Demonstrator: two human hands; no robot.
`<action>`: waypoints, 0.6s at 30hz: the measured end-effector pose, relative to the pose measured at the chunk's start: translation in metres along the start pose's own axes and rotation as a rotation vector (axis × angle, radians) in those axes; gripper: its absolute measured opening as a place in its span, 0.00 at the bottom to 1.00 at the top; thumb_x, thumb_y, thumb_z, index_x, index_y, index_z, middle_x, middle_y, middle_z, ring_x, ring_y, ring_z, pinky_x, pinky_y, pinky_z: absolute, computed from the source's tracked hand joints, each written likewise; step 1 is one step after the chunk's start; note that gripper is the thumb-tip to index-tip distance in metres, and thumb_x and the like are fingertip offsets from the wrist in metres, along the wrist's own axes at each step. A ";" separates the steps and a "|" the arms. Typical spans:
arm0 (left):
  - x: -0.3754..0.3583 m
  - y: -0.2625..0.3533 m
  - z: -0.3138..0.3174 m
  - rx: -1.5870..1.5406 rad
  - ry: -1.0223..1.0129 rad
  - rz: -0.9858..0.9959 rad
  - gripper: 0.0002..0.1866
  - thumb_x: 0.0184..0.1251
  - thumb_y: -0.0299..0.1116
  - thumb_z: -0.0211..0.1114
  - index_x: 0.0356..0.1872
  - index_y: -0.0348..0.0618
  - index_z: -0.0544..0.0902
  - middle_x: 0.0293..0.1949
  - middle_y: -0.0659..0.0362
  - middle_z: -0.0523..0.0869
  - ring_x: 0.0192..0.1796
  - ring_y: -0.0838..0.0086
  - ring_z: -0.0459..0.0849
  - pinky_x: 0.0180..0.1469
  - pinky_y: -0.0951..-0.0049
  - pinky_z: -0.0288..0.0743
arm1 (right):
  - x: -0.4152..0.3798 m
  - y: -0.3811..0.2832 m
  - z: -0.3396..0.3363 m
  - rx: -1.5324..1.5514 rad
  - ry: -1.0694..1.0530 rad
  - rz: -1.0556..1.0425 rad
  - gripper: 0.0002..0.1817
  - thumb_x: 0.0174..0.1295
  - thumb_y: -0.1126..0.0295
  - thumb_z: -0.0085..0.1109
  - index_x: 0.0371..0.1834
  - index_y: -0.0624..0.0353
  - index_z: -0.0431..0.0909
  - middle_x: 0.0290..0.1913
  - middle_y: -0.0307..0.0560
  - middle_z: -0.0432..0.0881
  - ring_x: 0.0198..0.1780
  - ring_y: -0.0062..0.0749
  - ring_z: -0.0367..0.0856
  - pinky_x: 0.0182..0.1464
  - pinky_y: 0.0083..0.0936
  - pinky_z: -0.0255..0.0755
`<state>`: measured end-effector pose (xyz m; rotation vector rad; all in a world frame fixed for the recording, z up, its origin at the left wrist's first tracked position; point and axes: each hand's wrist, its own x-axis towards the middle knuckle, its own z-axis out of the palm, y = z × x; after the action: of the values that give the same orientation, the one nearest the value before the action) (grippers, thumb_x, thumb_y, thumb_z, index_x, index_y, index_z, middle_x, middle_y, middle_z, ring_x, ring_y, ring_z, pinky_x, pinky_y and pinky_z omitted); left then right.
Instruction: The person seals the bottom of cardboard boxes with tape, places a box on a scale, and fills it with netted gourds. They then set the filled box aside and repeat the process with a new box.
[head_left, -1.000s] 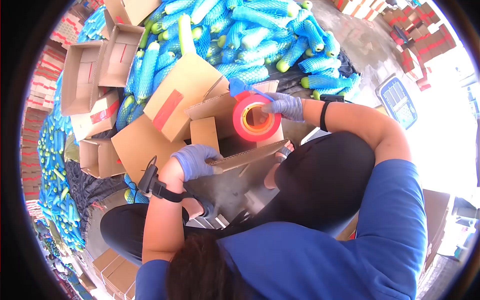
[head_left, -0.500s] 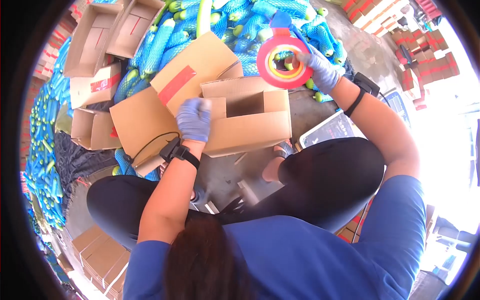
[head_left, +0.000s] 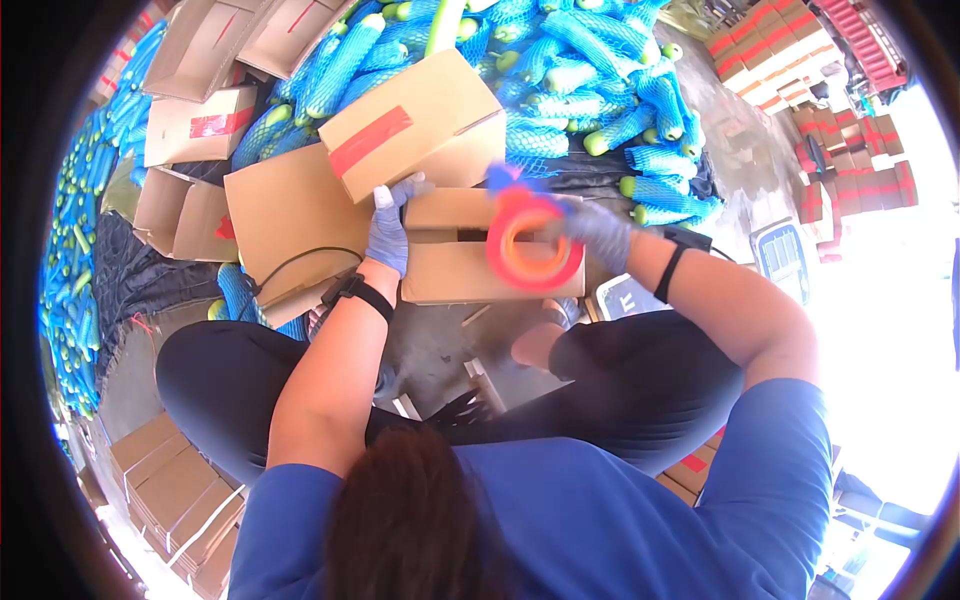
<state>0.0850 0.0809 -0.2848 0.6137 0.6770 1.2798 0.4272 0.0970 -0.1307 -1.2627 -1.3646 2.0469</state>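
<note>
My right hand (head_left: 600, 234), in a pale glove, is closed on a tape dispenser (head_left: 532, 268) with a large roll of red tape, blurred by motion. The dispenser hangs over the right part of a cardboard box (head_left: 450, 278) in front of my knees. Its long flaps lean inward, leaving a narrow dark gap between them. At the box's left end, my gloved left hand (head_left: 388, 228) grips the edge, thumb up and fingers bent over it. Just beyond that hand lies another carton (head_left: 440, 110) with a strip of red tape, tilted.
Green gourd-like vegetables in blue netting (head_left: 560, 100) are heaped behind the boxes. Open cartons (head_left: 185, 215) stand at the left. Taped cartons (head_left: 770, 45) are stacked at the far right. A scale-like device (head_left: 625, 295) sits beside my right knee.
My right hand has brought the tape dispenser down and left over the box. My left hand has moved up to its left end, and the flaps have folded further inward.
</note>
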 end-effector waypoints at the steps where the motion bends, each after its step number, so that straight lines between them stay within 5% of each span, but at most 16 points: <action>1: 0.000 -0.002 -0.001 0.002 0.002 0.002 0.35 0.76 0.58 0.54 0.70 0.39 0.69 0.66 0.54 0.76 0.69 0.69 0.73 0.73 0.66 0.64 | 0.002 0.011 0.004 -0.252 0.030 0.022 0.32 0.58 0.52 0.71 0.59 0.63 0.79 0.49 0.47 0.86 0.50 0.29 0.82 0.56 0.29 0.76; 3: -0.006 -0.005 0.008 0.897 0.057 0.308 0.32 0.71 0.46 0.66 0.70 0.40 0.70 0.66 0.54 0.76 0.68 0.68 0.74 0.73 0.65 0.65 | 0.007 0.018 0.004 -0.500 0.058 0.049 0.30 0.58 0.52 0.70 0.56 0.64 0.81 0.47 0.46 0.86 0.48 0.27 0.82 0.54 0.27 0.76; 6: -0.020 0.002 0.029 1.098 0.189 0.348 0.34 0.64 0.33 0.72 0.70 0.38 0.69 0.63 0.53 0.78 0.65 0.66 0.77 0.71 0.64 0.68 | 0.003 -0.005 0.002 -0.474 -0.062 0.027 0.30 0.57 0.53 0.71 0.55 0.65 0.79 0.47 0.47 0.85 0.49 0.26 0.83 0.54 0.28 0.77; 7: -0.020 0.000 0.029 1.097 0.192 0.348 0.34 0.64 0.33 0.72 0.70 0.38 0.69 0.63 0.53 0.78 0.65 0.66 0.77 0.71 0.64 0.68 | 0.003 -0.005 -0.007 -0.476 -0.064 0.029 0.30 0.57 0.53 0.71 0.55 0.65 0.79 0.47 0.47 0.85 0.49 0.26 0.83 0.54 0.28 0.77; 9: -0.023 -0.007 0.033 0.575 0.332 0.054 0.38 0.63 0.34 0.73 0.72 0.40 0.64 0.62 0.52 0.78 0.63 0.65 0.78 0.68 0.65 0.72 | -0.004 -0.004 -0.027 -0.118 -0.077 0.063 0.33 0.56 0.54 0.73 0.61 0.62 0.76 0.52 0.48 0.85 0.52 0.28 0.84 0.58 0.31 0.78; 12: -0.026 0.014 0.049 0.427 0.287 -0.234 0.38 0.63 0.34 0.74 0.71 0.41 0.64 0.61 0.52 0.79 0.61 0.64 0.78 0.65 0.66 0.74 | -0.010 0.010 -0.028 0.286 -0.007 0.075 0.38 0.54 0.54 0.74 0.66 0.59 0.73 0.57 0.47 0.84 0.56 0.32 0.84 0.63 0.35 0.76; 14: -0.018 0.010 0.048 0.469 0.287 -0.172 0.37 0.63 0.35 0.74 0.70 0.41 0.65 0.60 0.52 0.79 0.60 0.66 0.79 0.63 0.65 0.75 | 0.000 0.016 -0.018 0.408 0.160 0.005 0.39 0.54 0.52 0.74 0.66 0.59 0.73 0.59 0.45 0.82 0.60 0.33 0.81 0.65 0.34 0.74; 18: 0.013 0.009 0.034 0.528 0.258 0.072 0.32 0.66 0.33 0.72 0.68 0.42 0.68 0.57 0.53 0.80 0.58 0.68 0.79 0.61 0.65 0.76 | 0.008 -0.013 -0.033 0.270 0.095 -0.202 0.36 0.56 0.51 0.72 0.64 0.60 0.74 0.56 0.44 0.83 0.57 0.30 0.82 0.63 0.32 0.74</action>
<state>0.1064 0.0939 -0.2573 0.9143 1.2366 1.2618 0.4482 0.1259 -0.1271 -1.0467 -1.0827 1.9291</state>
